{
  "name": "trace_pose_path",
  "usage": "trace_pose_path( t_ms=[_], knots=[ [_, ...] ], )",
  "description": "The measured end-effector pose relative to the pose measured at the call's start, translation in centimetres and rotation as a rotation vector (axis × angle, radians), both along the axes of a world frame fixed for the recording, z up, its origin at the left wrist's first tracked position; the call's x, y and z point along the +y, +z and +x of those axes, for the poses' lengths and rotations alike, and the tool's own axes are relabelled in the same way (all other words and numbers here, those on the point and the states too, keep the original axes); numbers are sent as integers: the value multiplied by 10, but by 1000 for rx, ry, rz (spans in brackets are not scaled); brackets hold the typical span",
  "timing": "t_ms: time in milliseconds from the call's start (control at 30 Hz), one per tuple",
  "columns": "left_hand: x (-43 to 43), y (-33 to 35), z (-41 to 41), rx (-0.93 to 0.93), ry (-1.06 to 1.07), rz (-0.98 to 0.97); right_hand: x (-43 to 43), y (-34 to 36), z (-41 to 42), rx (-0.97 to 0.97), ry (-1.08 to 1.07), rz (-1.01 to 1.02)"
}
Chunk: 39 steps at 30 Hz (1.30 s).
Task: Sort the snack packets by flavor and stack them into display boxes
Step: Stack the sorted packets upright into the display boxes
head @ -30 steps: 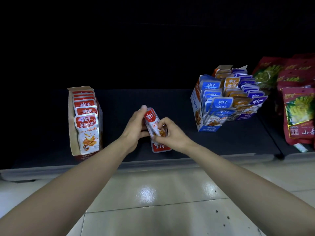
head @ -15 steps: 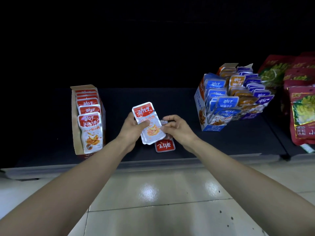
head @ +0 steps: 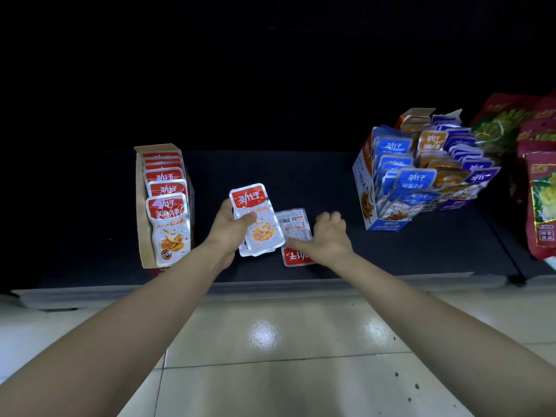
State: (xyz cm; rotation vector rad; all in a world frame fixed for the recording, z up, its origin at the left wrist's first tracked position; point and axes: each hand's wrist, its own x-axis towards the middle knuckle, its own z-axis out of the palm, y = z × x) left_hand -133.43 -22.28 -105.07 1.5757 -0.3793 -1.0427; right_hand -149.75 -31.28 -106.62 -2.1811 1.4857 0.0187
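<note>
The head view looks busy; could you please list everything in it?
Shelf: one, black.
Held packets: small stack, red-silver, in left hand.
Loose packets: two, one silver back up, one red-topped, shelf middle.
Left box: one, brown cardboard, shelf left, holds red packets.
Right box: one, blue-white, shelf right, holds blue and orange packets.
Large bags: several, dark red, far right.
Floor: pale tiles, below.
Left hand: grips the stack.
Right hand: over loose packets, grip unclear.

Dark-red bags (head: pixel 540 206) run off the right edge (labels unreadable); the right hand (head: pixel 328 239) covers part of a loose red packet (head: pixel 292 257).
</note>
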Motion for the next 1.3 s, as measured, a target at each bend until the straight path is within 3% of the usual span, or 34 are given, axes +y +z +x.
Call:
trace_pose_path(
  t_ms=[67,133,233,367,467,600,700,800,933,1033,1167,1300],
  knots=[
    [2,-1,0,-26,-4,13,3,-3,3,86,41,19],
    [3,-1,2,-51,1,19,-3,-3,4,42,37,72],
    [3,-1,5,-78,6,28,-17,3,0,-165,-13,176],
    [2,-1,7,-122,-19,30,-21,21,-14,-607,-54,534],
    [0,0,5,-117,-29,26,-24,33,-18,-728,-32,630],
    [-3,5,-2,-120,-52,15,-28,40,-25,-874,11,965],
    [-4,8,-4,-140,-73,20,-26,43,-27,-821,81,840],
    [-4,10,-9,-128,-118,17,-25,42,-25,-709,5,702],
    [-7,16,-19,-33,-163,-41,-22,40,-22,-658,-146,752],
    [-9,19,-28,57,-163,-102,-17,35,-20,-705,-198,677],
    [-11,18,-35,-99,-236,-121,-9,33,-13,-817,-193,582],
    [-7,21,-34,-142,-233,-150,-6,37,-7,-844,-87,613]
  ],
)
